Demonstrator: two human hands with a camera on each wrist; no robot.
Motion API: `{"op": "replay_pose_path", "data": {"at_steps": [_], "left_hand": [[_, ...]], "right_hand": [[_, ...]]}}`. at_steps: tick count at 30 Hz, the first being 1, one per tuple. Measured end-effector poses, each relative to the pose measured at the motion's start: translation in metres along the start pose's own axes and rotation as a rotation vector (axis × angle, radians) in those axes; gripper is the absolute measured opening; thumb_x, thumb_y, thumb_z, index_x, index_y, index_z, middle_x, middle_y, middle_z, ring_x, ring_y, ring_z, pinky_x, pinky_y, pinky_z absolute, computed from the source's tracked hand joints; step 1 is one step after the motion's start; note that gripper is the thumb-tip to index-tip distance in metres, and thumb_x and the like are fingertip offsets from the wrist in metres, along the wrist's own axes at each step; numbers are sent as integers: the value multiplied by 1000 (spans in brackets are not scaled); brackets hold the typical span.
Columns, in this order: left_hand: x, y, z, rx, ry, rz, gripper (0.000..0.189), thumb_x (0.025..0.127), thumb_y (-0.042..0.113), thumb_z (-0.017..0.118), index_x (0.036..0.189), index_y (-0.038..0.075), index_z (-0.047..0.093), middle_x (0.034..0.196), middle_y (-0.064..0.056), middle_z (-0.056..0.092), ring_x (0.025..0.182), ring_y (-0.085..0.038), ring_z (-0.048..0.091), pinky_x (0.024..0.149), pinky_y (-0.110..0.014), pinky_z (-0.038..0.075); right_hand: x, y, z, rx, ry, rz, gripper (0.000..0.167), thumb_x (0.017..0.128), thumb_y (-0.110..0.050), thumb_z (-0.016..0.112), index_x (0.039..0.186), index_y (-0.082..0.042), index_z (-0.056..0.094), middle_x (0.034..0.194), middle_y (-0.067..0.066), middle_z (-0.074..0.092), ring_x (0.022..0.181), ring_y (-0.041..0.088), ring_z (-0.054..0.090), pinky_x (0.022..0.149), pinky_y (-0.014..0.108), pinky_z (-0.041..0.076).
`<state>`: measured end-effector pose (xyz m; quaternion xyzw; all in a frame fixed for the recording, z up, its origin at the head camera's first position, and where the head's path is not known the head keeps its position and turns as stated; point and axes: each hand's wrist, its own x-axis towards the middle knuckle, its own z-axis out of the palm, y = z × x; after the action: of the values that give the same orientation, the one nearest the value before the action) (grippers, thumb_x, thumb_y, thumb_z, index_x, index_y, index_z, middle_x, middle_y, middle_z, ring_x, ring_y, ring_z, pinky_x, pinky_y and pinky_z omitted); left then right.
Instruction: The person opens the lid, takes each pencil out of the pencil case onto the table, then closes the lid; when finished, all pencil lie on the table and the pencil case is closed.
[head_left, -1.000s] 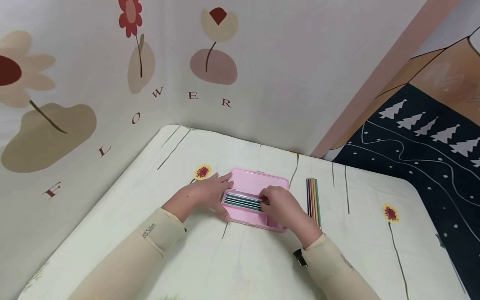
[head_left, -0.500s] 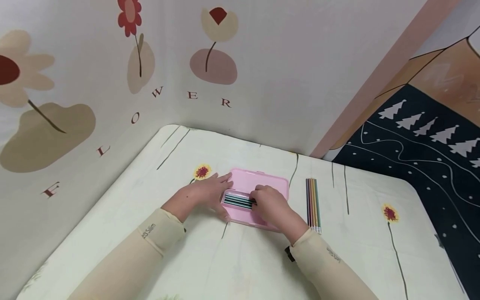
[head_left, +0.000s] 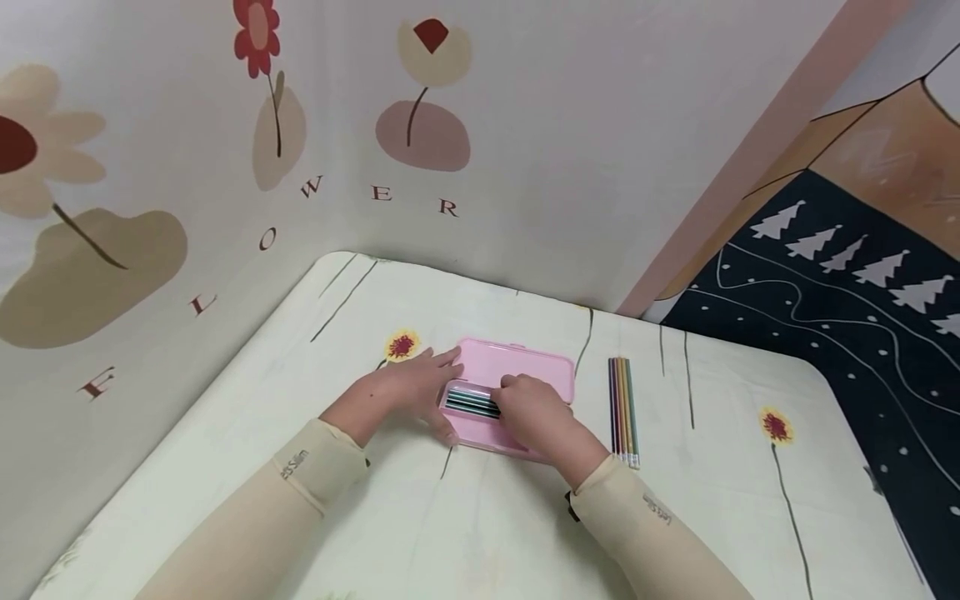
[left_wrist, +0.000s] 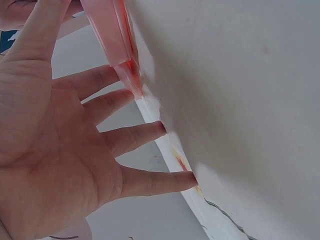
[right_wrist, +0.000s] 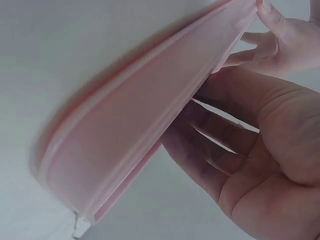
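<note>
A pink pencil case [head_left: 480,432] lies opened out on the table, its lid [head_left: 516,361] flat at the back. Inside sit several dark green pencils [head_left: 472,402]. My left hand [head_left: 416,387] spans the case's left end, thumb at the front corner and other fingers at the rear. The left wrist view shows those fingers straight and spread, the nearer ones touching the pink plastic. My right hand [head_left: 534,417] reaches down into the case over the pencils' right ends. Its fingertips are hidden behind the case wall in the right wrist view; I cannot tell whether they pinch a pencil.
Right of the case, several coloured pencils [head_left: 622,408] lie side by side, eraser ends toward me. A pale flower-print cloth [head_left: 720,500] covers the table. A printed wall [head_left: 555,167] rises behind and to the left, with a dark tree-pattern fabric [head_left: 810,292] on the right.
My right hand has slid left along the pencils in the case, covering more of them. The left hand stays at the case's left end. The camera view has shifted slightly.
</note>
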<state>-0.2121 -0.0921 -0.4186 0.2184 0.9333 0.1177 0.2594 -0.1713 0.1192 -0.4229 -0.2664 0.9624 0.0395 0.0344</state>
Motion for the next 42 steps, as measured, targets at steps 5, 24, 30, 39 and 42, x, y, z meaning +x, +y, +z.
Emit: {"op": "replay_pose_path", "data": {"at_steps": [5, 24, 30, 39, 42], "left_hand": [[1, -1, 0, 8, 3, 2, 121, 72, 62, 93, 169, 18, 35, 183, -2, 16, 169, -42, 12, 130, -68, 29], [1, -2, 1, 2, 8, 13, 122, 71, 62, 94, 168, 17, 36, 183, -2, 15, 169, -42, 13, 131, -67, 28], [0, -1, 0, -4, 3, 10, 121, 71, 61, 94, 168, 18, 36, 183, -1, 15, 169, -42, 12, 131, -66, 27], [1, -2, 1, 10, 3, 14, 122, 71, 63, 93, 168, 17, 36, 183, -3, 15, 169, -42, 13, 130, -67, 29], [2, -2, 1, 11, 3, 11, 122, 71, 64, 93, 168, 17, 36, 183, -3, 16, 169, -43, 14, 129, -68, 30]], "right_hand": [[0, -1, 1, -48, 26, -18, 16, 99, -11, 74, 113, -11, 81, 103, 5, 77, 90, 19, 73, 85, 37, 65], [10, 6, -3, -178, -10, -134, 9, 95, -11, 80, 103, -15, 83, 95, 0, 80, 73, 15, 70, 76, 33, 64], [9, 8, -3, -118, -14, -117, 15, 97, -8, 77, 106, -17, 84, 95, 1, 80, 70, 16, 68, 74, 34, 64], [2, 9, -8, -109, 27, -123, 18, 97, -7, 77, 109, -19, 84, 93, 3, 79, 73, 18, 72, 71, 36, 65], [-2, 9, -12, -133, 53, -130, 19, 96, -7, 79, 110, -20, 83, 93, 2, 79, 74, 17, 73, 70, 34, 65]]}}
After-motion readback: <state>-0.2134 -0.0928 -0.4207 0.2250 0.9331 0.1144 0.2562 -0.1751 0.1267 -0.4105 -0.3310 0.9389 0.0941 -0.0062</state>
